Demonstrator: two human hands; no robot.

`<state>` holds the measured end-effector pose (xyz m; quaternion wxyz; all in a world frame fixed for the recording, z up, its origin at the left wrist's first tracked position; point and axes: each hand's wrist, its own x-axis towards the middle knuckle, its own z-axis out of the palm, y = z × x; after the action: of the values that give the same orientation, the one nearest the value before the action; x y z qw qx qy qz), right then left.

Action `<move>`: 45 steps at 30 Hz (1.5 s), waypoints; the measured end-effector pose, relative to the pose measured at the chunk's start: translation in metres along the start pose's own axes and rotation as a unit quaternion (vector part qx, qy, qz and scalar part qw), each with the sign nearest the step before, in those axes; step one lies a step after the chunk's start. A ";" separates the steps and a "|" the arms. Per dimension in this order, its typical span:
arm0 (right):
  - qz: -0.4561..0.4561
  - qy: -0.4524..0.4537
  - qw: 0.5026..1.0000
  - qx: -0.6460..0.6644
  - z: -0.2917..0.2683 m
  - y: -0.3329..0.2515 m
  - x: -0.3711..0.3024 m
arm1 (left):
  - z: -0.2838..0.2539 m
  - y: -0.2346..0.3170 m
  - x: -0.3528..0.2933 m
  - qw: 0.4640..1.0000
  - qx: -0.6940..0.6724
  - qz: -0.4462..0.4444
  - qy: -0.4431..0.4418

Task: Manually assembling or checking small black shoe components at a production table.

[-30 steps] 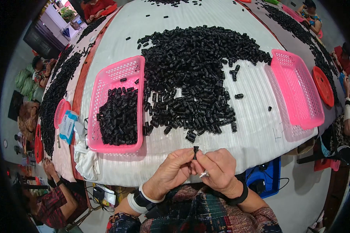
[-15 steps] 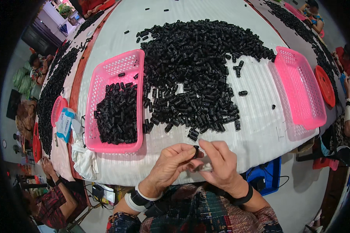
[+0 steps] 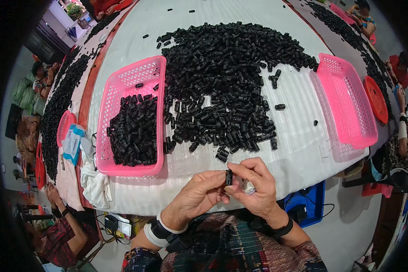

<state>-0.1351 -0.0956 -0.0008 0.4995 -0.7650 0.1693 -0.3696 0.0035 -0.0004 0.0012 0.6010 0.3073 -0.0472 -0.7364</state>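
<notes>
Both hands meet just below the near edge of the white table [image 3: 303, 149]; left hand [image 3: 199, 195] pinches a small black plastic piece [image 3: 229, 177] upright between thumb and forefinger; right hand [image 3: 254, 186] closes on the same piece from the other side, fingertips touching it, with something small and pale [image 3: 248, 187] tucked under its fingers, kind not clear; step in hand looks like fitting or checking one piece held between the two hands, judged from the paired pinch; piece sits right at the fingertips of both hands, above the lap, well short of the big black heap [image 3: 226, 86] of like parts; left pink basket [image 3: 131, 113] holds a good load of the same pieces and lies nearest the left hand; right pink basket [image 3: 347, 99] looks empty; next move likely calls for a steady twist or press without letting the piece slip, then a short reach left.
</notes>
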 end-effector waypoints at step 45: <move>-0.254 0.067 0.941 -0.213 -0.001 -0.002 -0.005 | 0.007 -0.012 -0.003 0.997 -0.020 0.066 0.034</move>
<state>-0.1392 -0.0921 -0.0013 0.2017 -0.8447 0.0769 -0.4898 -0.0107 0.0038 0.0031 0.6553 0.3163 -0.0320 -0.6852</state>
